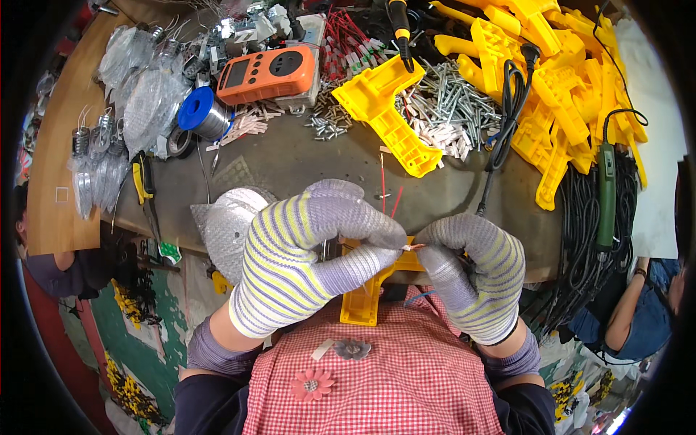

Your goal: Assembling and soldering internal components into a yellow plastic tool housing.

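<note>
Yellow plastic shell half [366, 293] sits at the desk [304, 156] edge against the lap, mostly hidden under both gloved hands. Left hand [304, 254]: thumb and forefinger pressed together, pinching a small white piece with thin red wire [412, 248]. Right hand [475, 279]: fingers curled, tips meeting the same piece from the other side.

Risks, as judged:
- Piece is tiny and the gloves are thick knit; grip feel is poor, so it may slip and drop to the lap or floor.
- Shell overhangs the desk edge; a push from either hand could tip it off.
- Thin wire could kink or pull loose if the 2 hands tug apart.

Surroundings: 1 more yellow shell [388, 119] mid-desk, screw pile [449, 101] behind it, big heap of yellow shells [558, 87] at right, black cable [507, 116] draped between them. Orange meter [268, 72], solder spool [203, 112] and bagged parts [138, 94] at left. Silvery disc [228, 225] lies just beside the left hand. Reaching forward means crossing loose red wires [384, 192].
</note>
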